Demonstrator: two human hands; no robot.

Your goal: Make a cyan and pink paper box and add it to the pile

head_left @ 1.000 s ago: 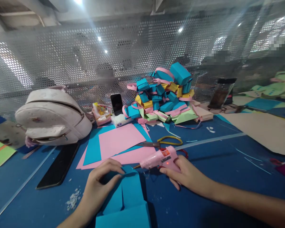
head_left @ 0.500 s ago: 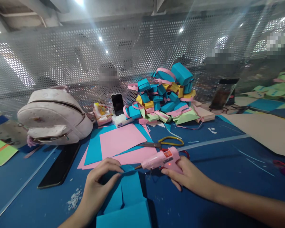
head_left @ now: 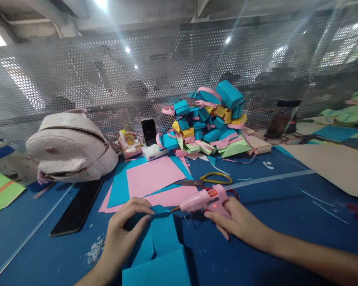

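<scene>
A folded blue paper box (head_left: 164, 238) lies in front of me, partly cut off by the lower edge of the view. My left hand (head_left: 128, 224) pinches its far left edge between thumb and fingers. In my right hand (head_left: 231, 218) is a pink hot glue gun (head_left: 204, 200), gripped by its handle with a small orange light glowing. Its nozzle points left and sits at the box's far flap; whether it touches the paper I cannot tell. Just beyond the glue gun lie scissors (head_left: 217, 178) with a yellow handle loop, partly hidden behind it.
Pink and blue paper sheets (head_left: 155, 174) lie beyond my hands. A heap of folded paper boxes (head_left: 209, 123) stands at the back. At left are a white backpack (head_left: 68, 147) and a black phone (head_left: 76, 210). Brown cardboard (head_left: 331, 165) lies at right.
The view has shifted very slightly, so everything sits a little further right. Both hands keep their grip, and the glue gun stays at the box's flap.
</scene>
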